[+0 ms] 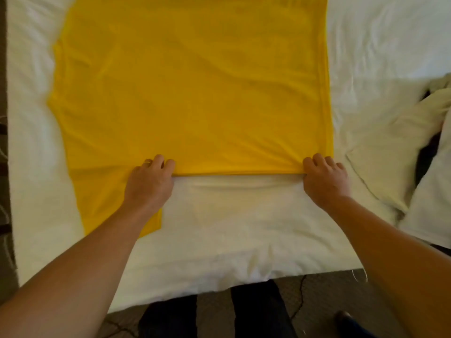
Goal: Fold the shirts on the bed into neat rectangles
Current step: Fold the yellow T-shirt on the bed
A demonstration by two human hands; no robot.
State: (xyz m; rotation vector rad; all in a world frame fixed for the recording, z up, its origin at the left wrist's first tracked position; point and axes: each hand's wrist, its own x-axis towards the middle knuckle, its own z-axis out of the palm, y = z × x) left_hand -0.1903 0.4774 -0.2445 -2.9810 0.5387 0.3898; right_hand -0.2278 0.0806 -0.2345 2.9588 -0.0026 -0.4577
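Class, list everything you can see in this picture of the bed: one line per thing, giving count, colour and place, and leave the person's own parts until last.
Yellow shirt: one, yellow, spread flat across the middle of the bed, near edge folded, one sleeve sticking out toward the person.
Bed sheet: one, white, covering the bed under the shirt.
Pale garments: a pile, count unclear, cream and white, at the right edge of the bed.
Floor: grey with dark lines, below the bed's near edge.
Legs: two, in dark trousers, standing at the bed.
Left hand: one, fingers curled on the shirt's folded edge.
Right hand: one, gripping the shirt's near right corner.
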